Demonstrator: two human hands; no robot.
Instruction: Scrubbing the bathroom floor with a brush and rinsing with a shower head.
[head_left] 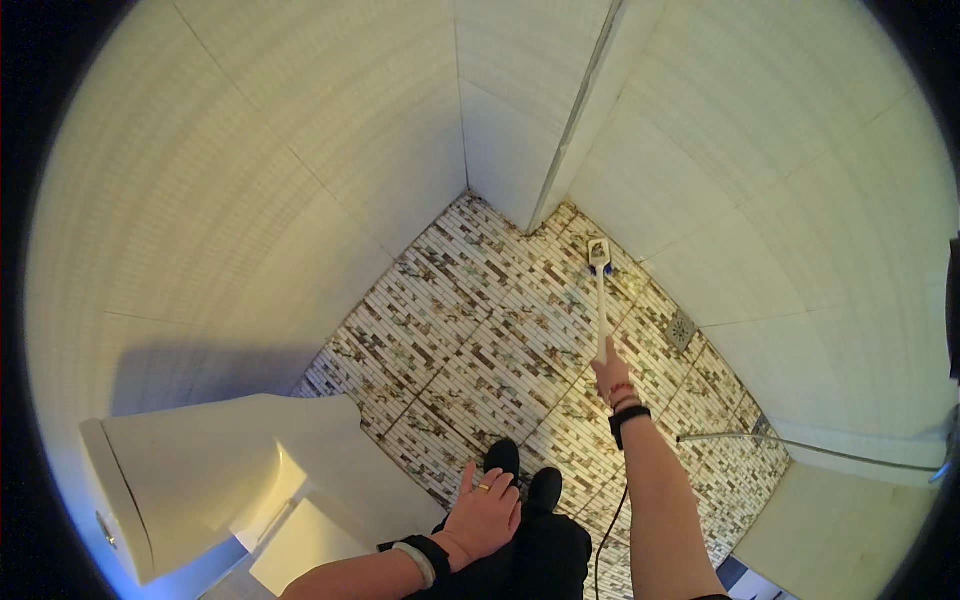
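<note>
My right hand (612, 376) is wrapped round the lower end of a white long-handled scrub brush (602, 305). The brush reaches away from me, and its head, with blue bristles showing at the sides, is down at the patterned tile floor (480, 345) near the right wall. My left hand (483, 518) holds nothing; it lies over my dark-trousered leg, thumb apart from the fingers, with a ring on one finger. Dark bands circle both wrists.
A white toilet (230, 470) stands at the lower left against the left wall. Right of the brush, a square floor drain (681, 331) sits by the wall. A thin hose (800, 443) juts in from the right. A narrow partition edge (572, 130) meets the floor ahead.
</note>
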